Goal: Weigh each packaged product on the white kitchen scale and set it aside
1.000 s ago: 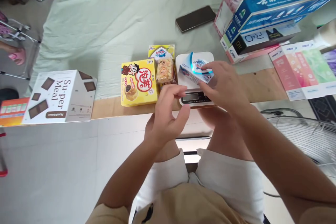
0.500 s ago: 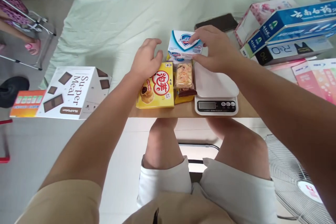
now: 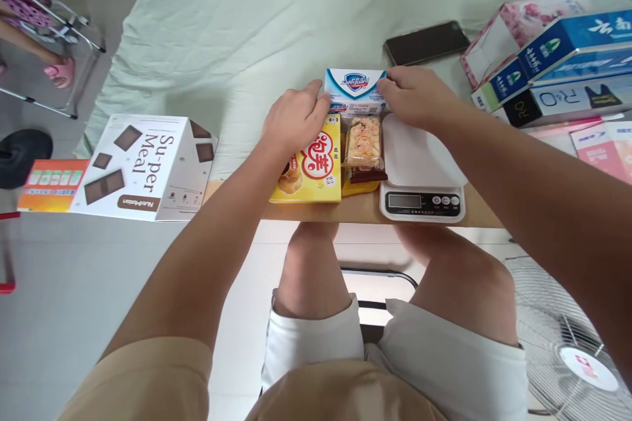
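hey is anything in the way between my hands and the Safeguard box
Nothing visible. Your left hand is at the left end of the Safeguard box; your right hand holds the right end. The yellow snack box sits nearer you, not between.

The left hand point(image 3: 296, 117) and the right hand point(image 3: 413, 97) hold the two ends of a white and blue Safeguard box point(image 3: 355, 87), just behind a small clear snack pack point(image 3: 364, 143). To the left of the snack sits a yellow box point(image 3: 311, 174) with red writing, partly under the left hand, and to the right is a flat white scale point(image 3: 419, 154) with a little dark screen and buttons. A black phone point(image 3: 427, 43) lies farther back on the pale green cloth point(image 3: 222, 39), and a big white Super Meal box point(image 3: 135, 168) stands well apart on the left.
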Demonstrator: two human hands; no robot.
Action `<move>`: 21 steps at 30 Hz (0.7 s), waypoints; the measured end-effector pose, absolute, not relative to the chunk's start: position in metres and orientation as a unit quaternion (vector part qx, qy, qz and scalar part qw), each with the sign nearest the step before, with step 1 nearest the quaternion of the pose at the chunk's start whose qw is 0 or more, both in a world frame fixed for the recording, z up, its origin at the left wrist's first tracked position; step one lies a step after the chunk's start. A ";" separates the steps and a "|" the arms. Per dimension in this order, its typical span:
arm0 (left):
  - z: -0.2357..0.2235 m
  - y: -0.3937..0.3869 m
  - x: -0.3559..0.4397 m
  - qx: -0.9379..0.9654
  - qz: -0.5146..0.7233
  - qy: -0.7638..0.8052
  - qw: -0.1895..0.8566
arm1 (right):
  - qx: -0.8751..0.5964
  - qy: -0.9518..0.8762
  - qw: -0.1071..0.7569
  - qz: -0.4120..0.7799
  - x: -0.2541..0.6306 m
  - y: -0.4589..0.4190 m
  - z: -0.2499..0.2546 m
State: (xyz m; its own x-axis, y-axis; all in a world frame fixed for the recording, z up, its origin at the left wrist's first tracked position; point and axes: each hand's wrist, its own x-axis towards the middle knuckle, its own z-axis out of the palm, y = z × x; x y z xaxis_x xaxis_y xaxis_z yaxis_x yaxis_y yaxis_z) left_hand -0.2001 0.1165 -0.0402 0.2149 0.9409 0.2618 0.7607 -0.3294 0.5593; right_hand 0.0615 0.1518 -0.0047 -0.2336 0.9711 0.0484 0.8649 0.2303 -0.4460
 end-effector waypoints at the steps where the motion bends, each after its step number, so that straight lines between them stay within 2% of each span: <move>1: -0.040 0.116 -0.199 0.764 0.276 0.563 0.154 | -0.593 -0.769 0.172 0.167 0.062 0.154 -0.008; 6: -0.042 0.120 -0.199 0.725 0.282 0.610 0.152 | -0.583 -0.771 0.173 0.187 0.061 0.158 -0.012; 13: -0.054 0.125 -0.200 0.700 0.357 0.587 0.193 | -0.629 -0.737 0.137 0.206 0.049 0.143 0.015; 16: -0.053 0.126 -0.198 0.694 0.370 0.584 0.200 | -0.640 -0.705 0.235 0.194 0.059 0.103 0.029; 18: -0.047 0.124 -0.199 0.705 0.356 0.583 0.188 | -0.613 -0.678 0.366 0.175 0.079 0.059 0.031; 21: -0.020 0.110 -0.197 0.745 0.337 0.566 0.108 | -0.575 -0.664 0.452 0.158 0.130 -0.021 0.011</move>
State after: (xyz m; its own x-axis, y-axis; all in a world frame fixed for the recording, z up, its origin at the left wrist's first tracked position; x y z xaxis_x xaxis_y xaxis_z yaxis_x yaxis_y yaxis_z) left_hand -0.1975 0.1101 -0.0203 0.1327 0.9152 0.3805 0.7695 -0.3371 0.5424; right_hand 0.1299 -0.0210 0.0115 0.0691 0.9060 0.4175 0.6196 0.2890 -0.7297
